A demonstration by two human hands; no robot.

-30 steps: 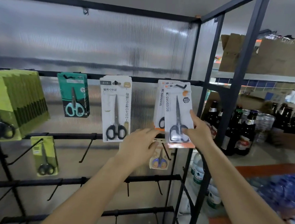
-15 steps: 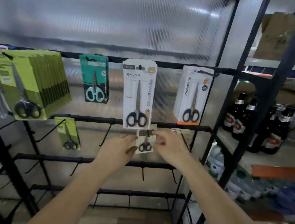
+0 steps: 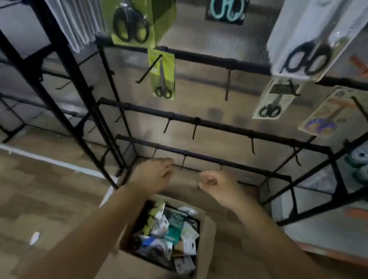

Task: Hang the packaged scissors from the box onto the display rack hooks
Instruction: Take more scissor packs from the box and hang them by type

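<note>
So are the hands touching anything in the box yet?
Apart. The head view shows the left hand and right hand empty, both well above the packages in the box, with floor showing between.

A black metal rack [image 3: 202,121] is holding lime-green packs [image 3: 142,10] with black-handled scissors, a teal pack [image 3: 227,5], and a white pack [image 3: 307,39]. A brown cardboard box [image 3: 206,233] is sitting on wood-grain brown flooring [image 3: 20,192], showing mixed green, white and blue packs [image 3: 169,233].
</note>
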